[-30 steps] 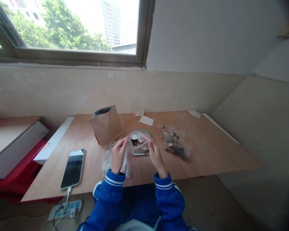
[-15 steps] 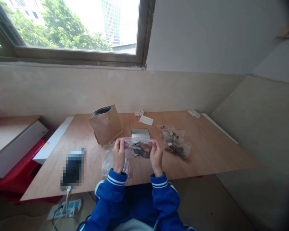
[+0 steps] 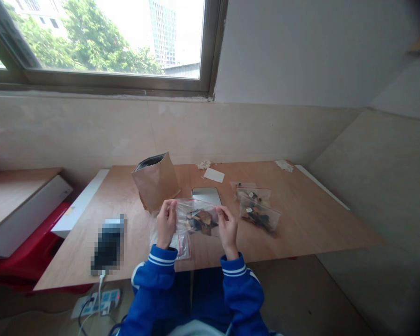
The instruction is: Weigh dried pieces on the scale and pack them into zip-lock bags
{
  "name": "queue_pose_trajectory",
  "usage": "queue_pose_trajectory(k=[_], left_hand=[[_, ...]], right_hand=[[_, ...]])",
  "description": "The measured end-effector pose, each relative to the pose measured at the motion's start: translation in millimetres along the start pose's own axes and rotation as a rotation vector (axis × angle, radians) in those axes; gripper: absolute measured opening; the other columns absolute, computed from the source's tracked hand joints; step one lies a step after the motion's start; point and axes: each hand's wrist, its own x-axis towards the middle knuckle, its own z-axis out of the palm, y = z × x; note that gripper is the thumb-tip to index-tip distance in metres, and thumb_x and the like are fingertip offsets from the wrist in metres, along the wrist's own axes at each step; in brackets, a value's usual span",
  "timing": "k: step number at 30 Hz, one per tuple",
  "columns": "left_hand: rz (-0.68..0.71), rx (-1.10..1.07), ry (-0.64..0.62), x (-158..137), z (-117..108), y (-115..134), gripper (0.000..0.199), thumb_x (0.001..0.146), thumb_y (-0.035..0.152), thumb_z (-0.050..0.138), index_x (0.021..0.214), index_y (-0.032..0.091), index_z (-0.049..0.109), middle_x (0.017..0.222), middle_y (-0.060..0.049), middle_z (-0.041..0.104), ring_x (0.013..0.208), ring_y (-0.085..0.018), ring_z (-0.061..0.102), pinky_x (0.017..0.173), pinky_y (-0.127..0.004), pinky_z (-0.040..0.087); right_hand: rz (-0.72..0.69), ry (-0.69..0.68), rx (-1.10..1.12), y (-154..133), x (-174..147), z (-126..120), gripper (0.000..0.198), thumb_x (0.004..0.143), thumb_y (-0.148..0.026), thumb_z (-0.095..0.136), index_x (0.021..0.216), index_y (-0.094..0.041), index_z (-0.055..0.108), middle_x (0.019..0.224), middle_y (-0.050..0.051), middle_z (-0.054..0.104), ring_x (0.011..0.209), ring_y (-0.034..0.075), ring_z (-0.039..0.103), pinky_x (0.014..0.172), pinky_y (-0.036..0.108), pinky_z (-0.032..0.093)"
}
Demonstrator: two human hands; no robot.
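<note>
Between my two hands a clear zip bag [image 3: 200, 220] is stretched out above the table, with dark and brown dried pieces inside. My left hand [image 3: 166, 223] pinches its left end, and my right hand [image 3: 227, 229] pinches its right end. Behind the bag lies a flat silver device [image 3: 207, 193], partly covered by it. Clear plastic bags [image 3: 182, 247] with a red seal line lie under and beside my left hand. To the right of my right hand rest filled zip bags [image 3: 259, 215] with similar dark pieces and small white labels.
An open brown paper pouch [image 3: 156, 182] stands at the back left of the wooden table [image 3: 311, 224]. A white card [image 3: 214, 175] lies near the wall. At the left, a pixelated dark object [image 3: 108, 247] is joined to a cable; a power strip [image 3: 108, 298] sits below.
My hands have spread slightly apart, the left one moving left, and the zip bag is turned more toward me, so its contents show more plainly. The view has shifted a little.
</note>
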Motion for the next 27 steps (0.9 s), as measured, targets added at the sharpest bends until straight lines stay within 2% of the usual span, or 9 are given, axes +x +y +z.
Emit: queue_pose_trajectory(k=[3, 5, 8, 15, 18, 21, 27], left_hand=[[0.003, 0.001, -0.030, -1, -3, 0, 0.032, 0.083, 0.052, 0.056, 0.083, 0.021, 0.064, 0.056, 0.004, 0.050, 0.049, -0.012, 0.043, 0.048, -0.024, 0.033], [0.025, -0.008, -0.046, -2, -1, 0, 0.031, 0.082, 0.051, 0.060, 0.083, 0.021, 0.067, 0.071, -0.001, 0.062, 0.065, -0.015, 0.055, 0.059, -0.025, 0.042], [0.008, -0.073, -0.048, -5, 5, 0, 0.030, 0.082, 0.050, 0.060, 0.083, 0.020, 0.067, 0.084, -0.003, 0.066, 0.082, -0.018, 0.059, 0.073, -0.027, 0.045], [-0.008, -0.027, 0.154, -16, 20, 4, 0.034, 0.090, 0.052, 0.047, 0.076, 0.021, 0.050, 0.061, 0.004, 0.047, 0.057, -0.013, 0.046, 0.058, -0.025, 0.039], [-0.001, -0.041, 0.088, -18, 22, 6, 0.032, 0.090, 0.051, 0.048, 0.081, 0.021, 0.053, 0.065, 0.003, 0.048, 0.058, -0.013, 0.047, 0.058, -0.025, 0.039], [0.018, -0.075, -0.010, -18, 22, 6, 0.028, 0.087, 0.049, 0.054, 0.086, 0.021, 0.059, 0.070, 0.002, 0.053, 0.063, -0.013, 0.050, 0.062, -0.024, 0.041], [0.008, -0.140, 0.000, -19, 21, 11, 0.028, 0.084, 0.046, 0.059, 0.087, 0.018, 0.062, 0.071, 0.001, 0.056, 0.058, -0.010, 0.048, 0.054, -0.021, 0.040]], right_hand=[[0.014, 0.071, 0.035, -7, 3, -5, 0.037, 0.085, -0.052, 0.056, 0.090, -0.017, 0.068, 0.086, 0.009, 0.071, 0.075, 0.021, 0.065, 0.068, 0.032, 0.053], [0.001, 0.107, 0.031, -11, 4, -8, 0.037, 0.085, -0.051, 0.057, 0.091, -0.016, 0.068, 0.089, 0.009, 0.072, 0.082, 0.023, 0.066, 0.074, 0.033, 0.053], [-0.002, 0.124, -0.005, -14, 4, -11, 0.039, 0.088, -0.052, 0.052, 0.093, -0.016, 0.068, 0.093, 0.011, 0.072, 0.084, 0.024, 0.066, 0.076, 0.034, 0.052], [-0.006, 0.111, 0.012, -18, -1, -4, 0.040, 0.091, -0.050, 0.047, 0.094, -0.016, 0.066, 0.092, 0.011, 0.071, 0.076, 0.021, 0.065, 0.071, 0.031, 0.051], [0.011, 0.176, 0.022, -20, -1, -3, 0.041, 0.091, -0.052, 0.046, 0.093, -0.015, 0.065, 0.085, 0.010, 0.070, 0.070, 0.020, 0.062, 0.066, 0.030, 0.051], [0.018, 0.234, 0.028, -21, 0, -6, 0.041, 0.090, -0.052, 0.048, 0.091, -0.015, 0.065, 0.085, 0.010, 0.069, 0.074, 0.021, 0.063, 0.066, 0.030, 0.051], [0.006, 0.237, 0.041, -14, 1, -8, 0.039, 0.088, -0.050, 0.052, 0.091, -0.014, 0.067, 0.091, 0.012, 0.069, 0.081, 0.021, 0.063, 0.076, 0.033, 0.051]])
